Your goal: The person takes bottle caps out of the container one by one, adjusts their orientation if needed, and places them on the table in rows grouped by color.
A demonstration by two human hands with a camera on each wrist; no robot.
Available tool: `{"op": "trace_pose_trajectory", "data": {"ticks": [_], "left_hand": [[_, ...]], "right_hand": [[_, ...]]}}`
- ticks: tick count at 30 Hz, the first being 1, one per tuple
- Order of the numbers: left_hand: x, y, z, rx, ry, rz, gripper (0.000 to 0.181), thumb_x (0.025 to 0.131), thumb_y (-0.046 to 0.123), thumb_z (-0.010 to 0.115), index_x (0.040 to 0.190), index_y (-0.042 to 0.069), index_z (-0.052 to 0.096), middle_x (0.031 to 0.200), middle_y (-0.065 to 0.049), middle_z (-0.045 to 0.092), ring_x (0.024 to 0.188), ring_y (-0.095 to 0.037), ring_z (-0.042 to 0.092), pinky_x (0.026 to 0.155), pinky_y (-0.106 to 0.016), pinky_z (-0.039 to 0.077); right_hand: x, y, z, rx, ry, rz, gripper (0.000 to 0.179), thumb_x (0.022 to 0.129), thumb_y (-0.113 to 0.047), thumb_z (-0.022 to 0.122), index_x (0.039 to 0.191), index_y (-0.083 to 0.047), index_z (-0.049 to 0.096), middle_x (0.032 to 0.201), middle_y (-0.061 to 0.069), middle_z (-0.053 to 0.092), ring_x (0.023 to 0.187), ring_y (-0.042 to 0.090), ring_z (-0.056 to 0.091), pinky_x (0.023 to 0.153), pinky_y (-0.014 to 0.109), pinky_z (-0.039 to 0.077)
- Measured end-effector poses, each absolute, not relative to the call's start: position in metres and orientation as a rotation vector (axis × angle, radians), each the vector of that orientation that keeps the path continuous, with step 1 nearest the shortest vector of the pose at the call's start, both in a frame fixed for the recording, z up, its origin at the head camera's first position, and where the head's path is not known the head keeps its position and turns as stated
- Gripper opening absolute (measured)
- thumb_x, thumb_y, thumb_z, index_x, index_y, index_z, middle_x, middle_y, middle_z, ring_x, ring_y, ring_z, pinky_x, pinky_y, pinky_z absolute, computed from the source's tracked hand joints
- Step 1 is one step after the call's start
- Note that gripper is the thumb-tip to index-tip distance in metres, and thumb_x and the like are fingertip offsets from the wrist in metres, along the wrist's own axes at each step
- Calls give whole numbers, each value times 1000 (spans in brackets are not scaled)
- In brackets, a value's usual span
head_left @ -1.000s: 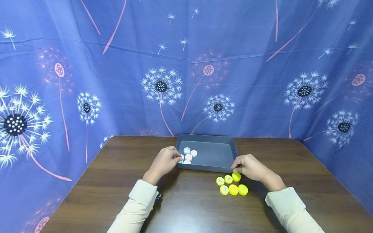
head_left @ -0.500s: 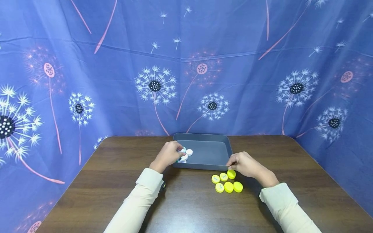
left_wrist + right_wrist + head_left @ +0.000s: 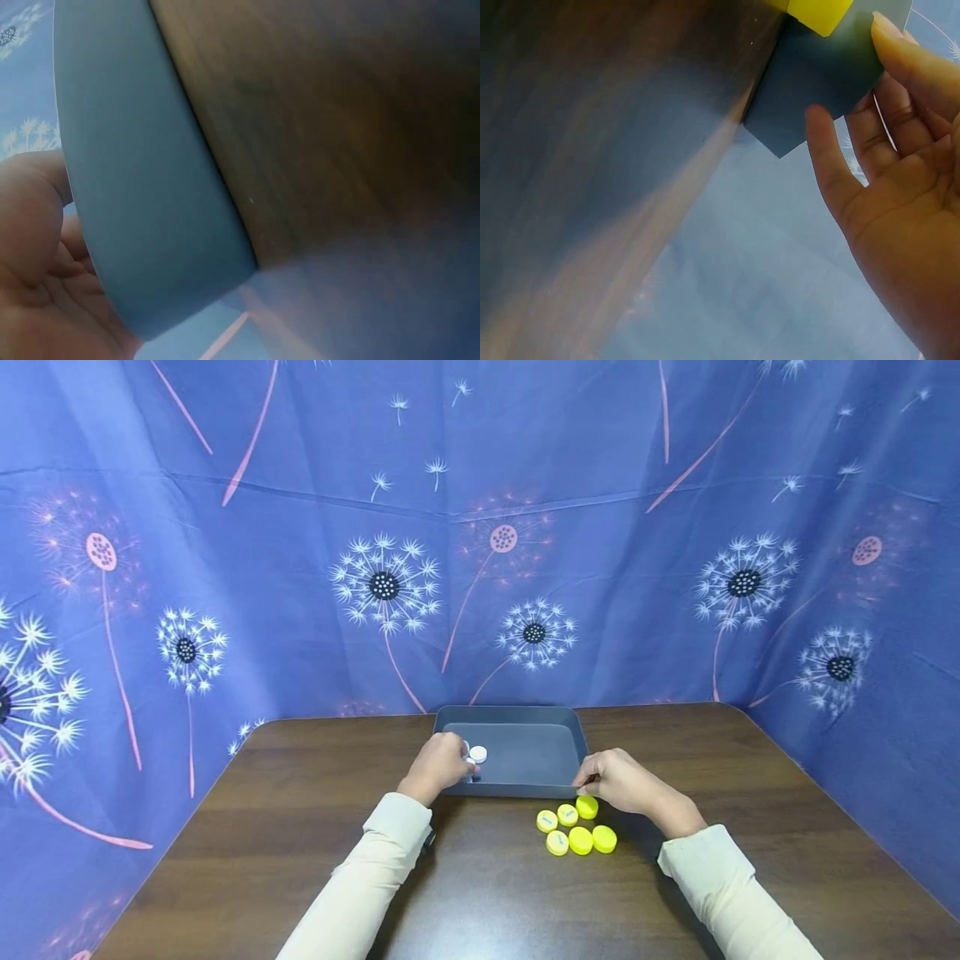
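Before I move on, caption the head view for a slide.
Left hand reaches into the tray beside a white cap; right hand grips the tray near six yellow caps.

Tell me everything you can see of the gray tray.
The tray is dark gray, shallow and rectangular, with rounded corners, low walls and a flat floor; whether plastic or metal, I cannot tell. It lies flat, open side up, on the far part of the table. The right hand pinches its near right corner. The left hand is over its left end; whether they touch is unclear. A white cap lies inside, toward the left.
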State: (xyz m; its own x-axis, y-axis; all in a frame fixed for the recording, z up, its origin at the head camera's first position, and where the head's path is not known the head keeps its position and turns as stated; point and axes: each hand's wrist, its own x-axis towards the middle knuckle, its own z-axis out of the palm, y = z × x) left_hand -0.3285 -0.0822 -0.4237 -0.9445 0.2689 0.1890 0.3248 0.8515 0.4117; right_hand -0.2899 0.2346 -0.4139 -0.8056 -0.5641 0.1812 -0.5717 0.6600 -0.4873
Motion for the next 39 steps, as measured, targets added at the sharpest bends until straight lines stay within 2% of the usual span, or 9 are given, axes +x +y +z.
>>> {"op": "trace_pose_trajectory", "data": {"ticks": [4, 12, 15, 19, 27, 33, 39], "left_hand": [[-327, -79, -424, -447, -2912, -628, 30, 76, 19, 86, 60, 12, 62, 54, 7, 47, 53, -10, 40, 51, -25, 34], [-326, -79, -421, -465, -2902, -642, 13, 78, 14, 83, 80, 5, 73, 73, -3, 65, 63, -14, 50, 62, -32, 47], [-322, -81, -414, -475, -2848, -715, 15, 79, 12, 82, 89, 2, 76, 87, -7, 71, 75, -18, 58, 72, -36, 52], [-312, -83, -405, -541, -2780, -782, 22, 81, 13, 80, 99, 0, 76, 99, -8, 70, 90, -23, 64, 80, -39, 53], [-283, -87, -396, -763, -2711, -790, 24, 83, 15, 79, 102, 1, 76, 96, -3, 68, 84, -16, 63, 71, -29, 53], [-268, -76, -390, -955, -2750, -711, 18, 84, 12, 78, 100, 4, 76, 100, -3, 69, 92, -18, 64, 79, -31, 54], [-260, -63, -398, -1119, -2796, -529, 20, 84, 15, 80, 102, 7, 76, 97, 1, 66, 90, -12, 64, 79, -25, 52]], "right_hand": [[-290, 235, -414, 971, -2848, 852, 12, 84, 0, 75, 89, -11, 78, 88, 2, 73, 79, 9, 65, 68, 23, 53], [-288, 232, -416, 950, -2850, 865, 13, 85, 2, 73, 89, -9, 79, 89, 4, 73, 80, 9, 66, 68, 23, 53], [-288, 231, -416, 952, -2854, 872, 13, 85, 2, 73, 90, -9, 79, 89, 4, 73, 80, 10, 66, 68, 23, 53], [-289, 232, -416, 943, -2854, 869, 11, 85, 0, 74, 89, -9, 79, 89, 6, 73, 81, 10, 66, 69, 24, 54], [-290, 235, -413, 946, -2862, 872, 12, 86, 0, 73, 90, -9, 79, 88, 4, 73, 81, 11, 66, 69, 24, 53], [-289, 234, -411, 927, -2869, 878, 11, 85, 0, 74, 90, -9, 79, 89, 5, 73, 81, 11, 66, 69, 24, 53], [-289, 232, -412, 925, -2868, 874, 13, 84, 1, 74, 89, -10, 79, 88, 0, 73, 81, 12, 66, 69, 25, 54]]}}
